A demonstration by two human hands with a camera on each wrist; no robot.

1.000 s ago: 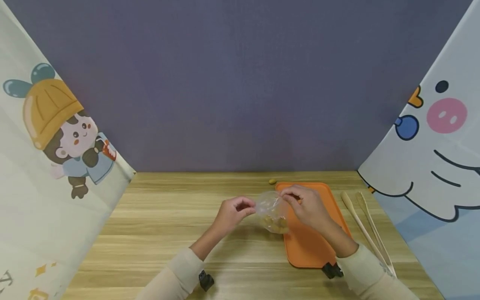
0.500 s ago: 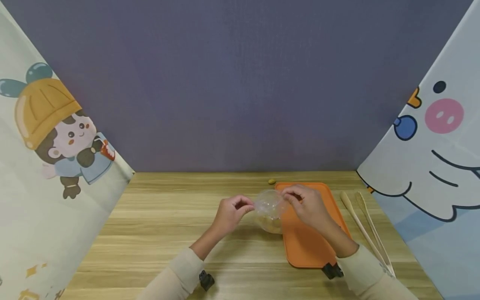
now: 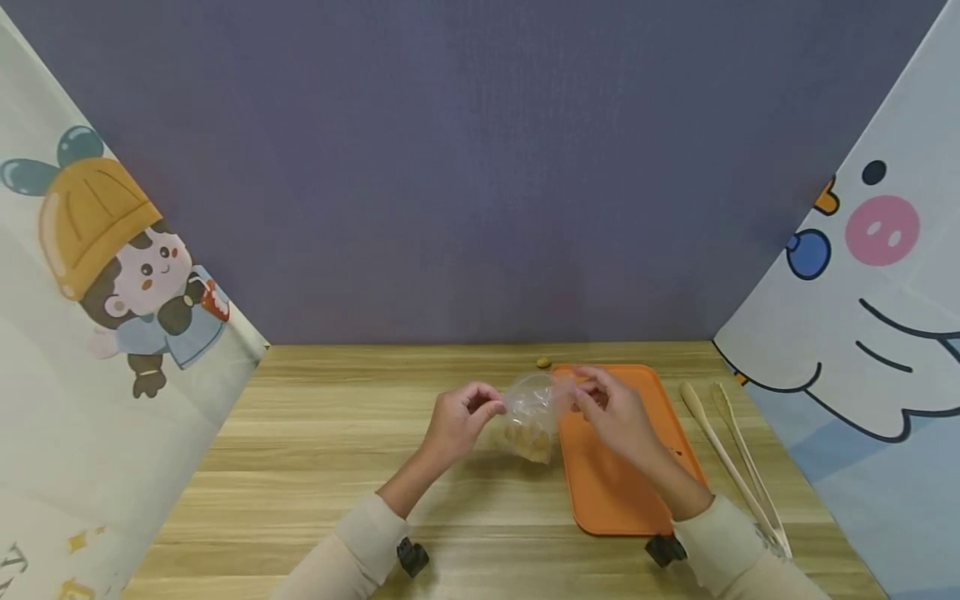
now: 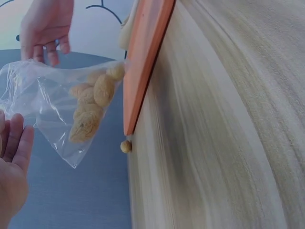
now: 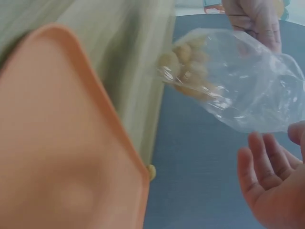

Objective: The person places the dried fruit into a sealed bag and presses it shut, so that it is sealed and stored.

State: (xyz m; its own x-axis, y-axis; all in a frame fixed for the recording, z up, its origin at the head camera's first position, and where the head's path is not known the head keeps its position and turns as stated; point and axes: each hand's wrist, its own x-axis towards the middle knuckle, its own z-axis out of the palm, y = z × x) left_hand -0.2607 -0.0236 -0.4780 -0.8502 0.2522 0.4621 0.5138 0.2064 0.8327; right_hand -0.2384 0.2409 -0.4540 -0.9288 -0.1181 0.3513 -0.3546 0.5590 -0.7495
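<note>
A clear plastic bag (image 3: 534, 400) hangs between both hands, above the table by the tray's left edge. Tan, wrinkled, nut-like pieces (image 4: 93, 102) lie bunched at its bottom. My left hand (image 3: 453, 425) pinches the bag's top edge on the left side between thumb and fingers. On the opposite side, my right hand (image 3: 621, 421) pinches the top edge over the orange tray (image 3: 611, 496). The wrist views show the bag's filled end tilted toward the table. Whether the bag's mouth is sealed, I cannot tell.
One loose tan piece (image 3: 543, 362) sits on the wooden table (image 3: 315, 467) behind the tray's far left corner. Long pale wooden tongs (image 3: 731, 454) lie right of the tray. A dark grey panel (image 3: 480, 183) stands at the back, with printed cloths on both sides.
The bag has swung a little to the left, and its contents show clearly again after the blur. The left hand shifts slightly left. The right hand stays near the same place, its fingers slightly moved.
</note>
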